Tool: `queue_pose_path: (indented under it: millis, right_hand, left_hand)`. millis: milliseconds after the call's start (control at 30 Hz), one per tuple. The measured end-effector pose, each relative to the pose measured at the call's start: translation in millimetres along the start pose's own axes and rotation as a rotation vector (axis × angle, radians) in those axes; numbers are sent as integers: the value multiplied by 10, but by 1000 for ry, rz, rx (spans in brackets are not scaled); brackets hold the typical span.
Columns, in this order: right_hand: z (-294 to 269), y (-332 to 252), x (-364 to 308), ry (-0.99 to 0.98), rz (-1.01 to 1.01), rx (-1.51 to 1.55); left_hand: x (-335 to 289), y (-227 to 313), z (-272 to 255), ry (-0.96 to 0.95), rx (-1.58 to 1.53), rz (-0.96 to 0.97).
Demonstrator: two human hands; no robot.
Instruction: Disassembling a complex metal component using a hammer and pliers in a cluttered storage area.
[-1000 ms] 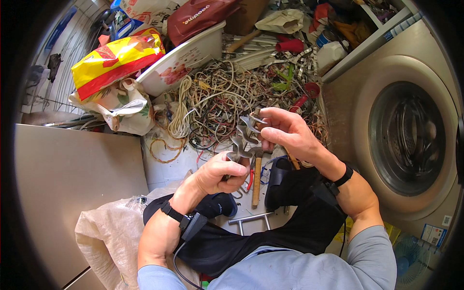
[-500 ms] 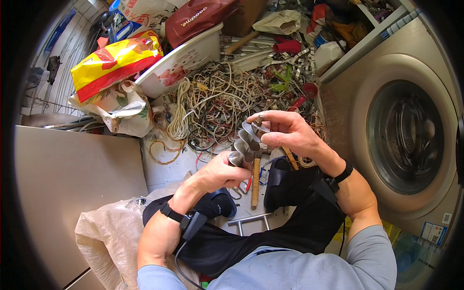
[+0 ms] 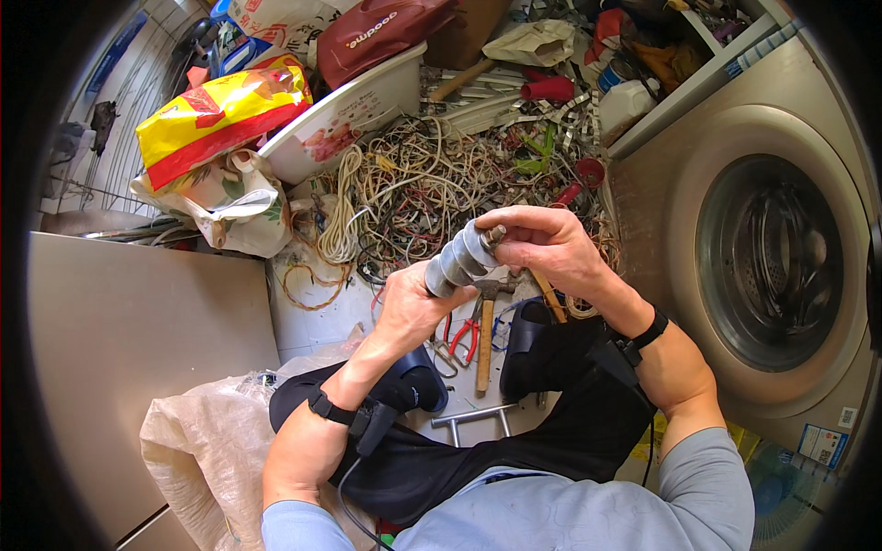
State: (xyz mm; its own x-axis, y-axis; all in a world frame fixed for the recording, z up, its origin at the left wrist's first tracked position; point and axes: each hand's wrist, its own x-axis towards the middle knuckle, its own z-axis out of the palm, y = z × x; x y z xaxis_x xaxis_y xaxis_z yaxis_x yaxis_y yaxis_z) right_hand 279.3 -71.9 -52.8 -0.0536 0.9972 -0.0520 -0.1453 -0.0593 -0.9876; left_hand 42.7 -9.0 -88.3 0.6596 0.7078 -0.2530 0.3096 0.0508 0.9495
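Observation:
A grey metal auger (image 3: 457, 261) with a spiral flight and a short stub shaft (image 3: 494, 234) at its right end is held up between my hands, over my knees. My left hand (image 3: 412, 309) is closed around its lower left end. The fingers of my right hand (image 3: 542, 241) pinch the upper right end beside the stub. Below it on the floor lie a hammer (image 3: 485, 344) with a wooden handle and red-handled pliers (image 3: 466, 340). A metal bar piece with two legs (image 3: 475, 420) lies nearer to me, between my feet.
A heap of tangled wires (image 3: 423, 184) spreads over the floor ahead. To the right stands a washing machine (image 3: 666, 266); to the left, a beige panel (image 3: 152, 340). A woven sack (image 3: 197, 450) slumps by my left leg. A white tub (image 3: 367, 101) and a yellow-red bag (image 3: 220, 119) sit far left.
The auger has turned in my hands, its stub shaft now pointing more to the right. My left hand has shifted slightly up, uncovering more of the pliers. My right hand stays at the upper end.

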Motion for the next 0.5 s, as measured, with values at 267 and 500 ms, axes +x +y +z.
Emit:
queue_pose_path:
  millis: [267,500]
  right_hand:
    - [0,58,-16,-11,28,126]
    - [27,57,-12,13,63,116]
  left_hand:
    - [36,-124,-19,224,227,240]
    - [30,-103,-61,261,335,263]
